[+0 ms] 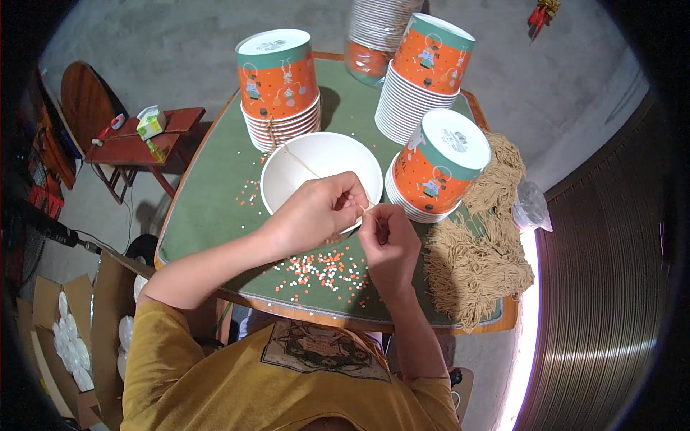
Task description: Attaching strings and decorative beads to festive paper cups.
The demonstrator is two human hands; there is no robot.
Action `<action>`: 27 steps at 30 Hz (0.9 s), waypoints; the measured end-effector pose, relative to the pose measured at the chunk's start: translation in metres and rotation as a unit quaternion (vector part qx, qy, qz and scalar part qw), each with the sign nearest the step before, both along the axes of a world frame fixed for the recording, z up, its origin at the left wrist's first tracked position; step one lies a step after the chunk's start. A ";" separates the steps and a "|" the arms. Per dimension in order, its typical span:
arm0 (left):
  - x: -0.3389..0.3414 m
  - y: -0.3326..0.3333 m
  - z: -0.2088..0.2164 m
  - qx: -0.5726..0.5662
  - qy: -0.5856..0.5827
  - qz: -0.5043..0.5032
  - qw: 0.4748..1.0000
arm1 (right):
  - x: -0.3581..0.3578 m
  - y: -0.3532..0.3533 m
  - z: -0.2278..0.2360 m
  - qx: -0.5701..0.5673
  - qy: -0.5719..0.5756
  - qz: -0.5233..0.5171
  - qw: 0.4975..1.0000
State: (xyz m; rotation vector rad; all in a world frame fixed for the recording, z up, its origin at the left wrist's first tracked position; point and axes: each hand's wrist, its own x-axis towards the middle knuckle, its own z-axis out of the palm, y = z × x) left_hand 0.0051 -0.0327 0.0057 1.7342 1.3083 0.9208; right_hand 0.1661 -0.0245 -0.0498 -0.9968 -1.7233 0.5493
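Both hands meet over the near right rim of a white paper bowl (341, 152) lying open side up. My left hand (313, 210) pinches a thin tan string (300, 161), thumb against fingers. My right hand (390, 241) is closed, its thumb and fingertips pinching the string close to the left fingertips. From the hands the string runs back across the bowl to the stack of upturned orange paper tubs (279, 82) behind it, where more string hangs. The exact crossing of the string between the fingertips is too small to make out.
Orange and white paper dots (327, 276) lie scattered on the green tabletop (205, 208). Tan string bundles (478, 273) lie at right, near a short tub stack (438, 169). A taller stack (417, 104) and a wrapped one (370, 61) stand behind. Open cardboard boxes (108, 337) sit lower left.
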 end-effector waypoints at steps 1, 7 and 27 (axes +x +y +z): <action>0.000 0.001 0.000 -0.018 -0.015 -0.005 1.000 | 0.000 0.000 -0.001 0.001 0.006 0.001 1.000; -0.002 0.007 -0.006 -0.043 -0.102 -0.046 0.993 | 0.001 0.000 -0.001 -0.030 0.034 0.009 0.999; 0.001 0.013 -0.011 0.051 -0.101 -0.066 0.991 | 0.015 0.012 0.000 0.129 -0.067 -0.012 0.989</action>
